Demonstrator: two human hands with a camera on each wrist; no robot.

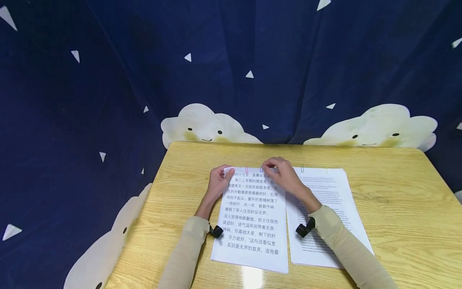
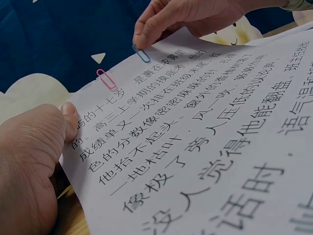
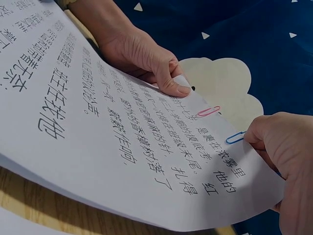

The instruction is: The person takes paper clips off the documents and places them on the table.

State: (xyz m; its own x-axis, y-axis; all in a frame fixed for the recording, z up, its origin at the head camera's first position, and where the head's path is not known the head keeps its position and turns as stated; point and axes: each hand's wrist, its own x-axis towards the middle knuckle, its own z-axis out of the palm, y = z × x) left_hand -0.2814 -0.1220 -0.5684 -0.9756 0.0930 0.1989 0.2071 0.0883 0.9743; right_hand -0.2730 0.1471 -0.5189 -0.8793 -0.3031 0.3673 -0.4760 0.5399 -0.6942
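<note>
Sheets of paper (image 1: 252, 257) with large printed Chinese text lie in front of the person, their top edge lifted and bowed in the wrist views. My left hand (image 1: 218, 181) grips them at the top left corner, thumb over the printed face and fingers behind. A pink paper clip (image 2: 106, 80) sits on the top edge near that corner. Further right along the same edge is a blue paper clip (image 3: 235, 137), partly slid over the paper. My right hand (image 1: 283, 174) pinches its outer end between thumb and forefinger.
To the right lies a second set of sheets (image 1: 325, 192) in small print, partly under the right forearm. A green paper clip (image 1: 302, 168) and a yellow paper clip (image 1: 326, 170) sit on its top edge. The wooden table (image 1: 404, 200) ends at a dark blue curtain (image 1: 231, 88).
</note>
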